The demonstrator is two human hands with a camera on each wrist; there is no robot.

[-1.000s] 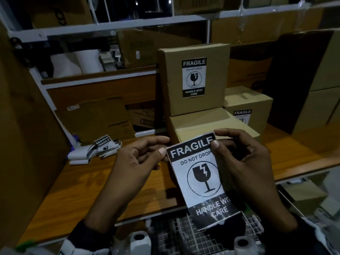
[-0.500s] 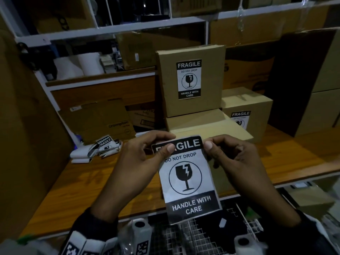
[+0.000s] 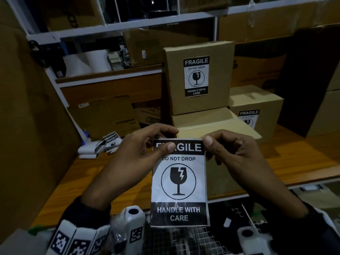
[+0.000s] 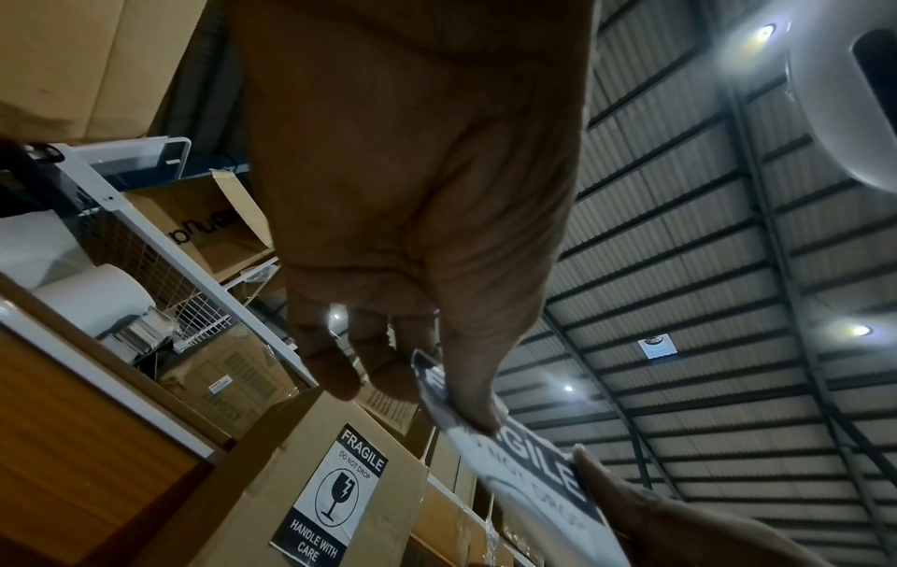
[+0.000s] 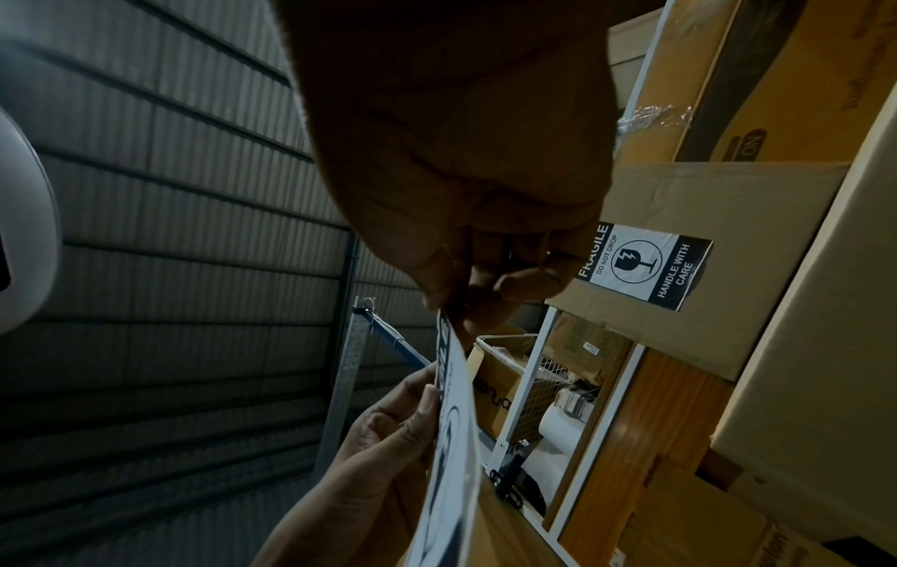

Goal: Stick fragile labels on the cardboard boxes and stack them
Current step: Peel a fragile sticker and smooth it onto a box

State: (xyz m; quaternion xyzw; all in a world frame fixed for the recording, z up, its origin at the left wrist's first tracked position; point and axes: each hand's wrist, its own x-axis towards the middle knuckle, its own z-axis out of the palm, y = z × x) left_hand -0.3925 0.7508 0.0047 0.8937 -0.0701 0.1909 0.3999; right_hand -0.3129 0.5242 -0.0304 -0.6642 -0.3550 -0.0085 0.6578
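A black-and-white fragile label [image 3: 179,183] hangs upright in front of me, held by its top edge. My left hand [image 3: 147,153] pinches the top left corner [image 4: 466,406], thumb over the word FRAGILE. My right hand [image 3: 226,155] pinches the top right corner [image 5: 449,322]. Behind the label lies a plain cardboard box [image 3: 211,124] on the wooden table [image 3: 294,162]. On it stands a labelled box [image 3: 198,78], also in the left wrist view [image 4: 335,487] and right wrist view [image 5: 645,264]. Another labelled box [image 3: 257,107] sits to the right.
A heap of spare labels and backing strips [image 3: 103,144] lies on the table's left. Flattened cardboard [image 3: 104,118] leans at the back, under white shelving with paper rolls [image 3: 86,61]. Big cartons [image 3: 322,80] crowd the right, a cardboard wall [image 3: 27,126] the left.
The label has swung from tilted to upright and come nearer, toward the left. My left thumb has slid onto its top left corner. Both hands rose slightly.
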